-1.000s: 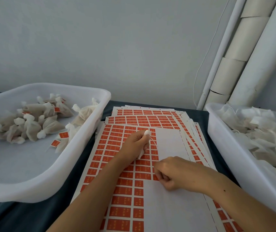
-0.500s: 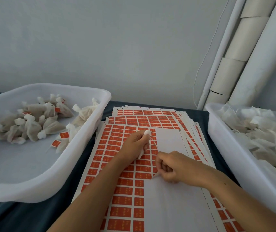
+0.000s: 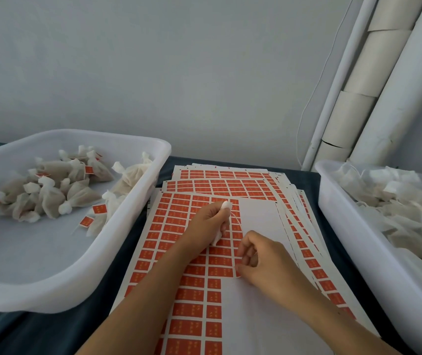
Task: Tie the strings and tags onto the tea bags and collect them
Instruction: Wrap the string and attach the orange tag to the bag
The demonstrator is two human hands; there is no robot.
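Observation:
My left hand (image 3: 211, 221) grips a small white tea bag (image 3: 225, 206), whose top pokes out above the fist and whose bottom end shows below it. A thin string (image 3: 236, 218) runs from the bag down toward my right hand (image 3: 261, 262). That hand rests on the top sheet of orange tag stickers (image 3: 192, 272), its thumb and forefinger pinching at the edge of an orange sticker (image 3: 237, 273) beside the peeled white area. The left white tub (image 3: 117, 237) holds several tied tea bags with orange tags (image 3: 51, 193).
The right white tub (image 3: 353, 242) is piled with untied white tea bags (image 3: 404, 208). Further sticker sheets (image 3: 225, 175) fan out behind the top one on a dark table. White pipes and cardboard tubes (image 3: 358, 98) stand at the back right against the wall.
My right hand has shifted slightly forward along the sticker edge and lifted its fingers at a sticker. The left hand with the tea bag has stayed where it was.

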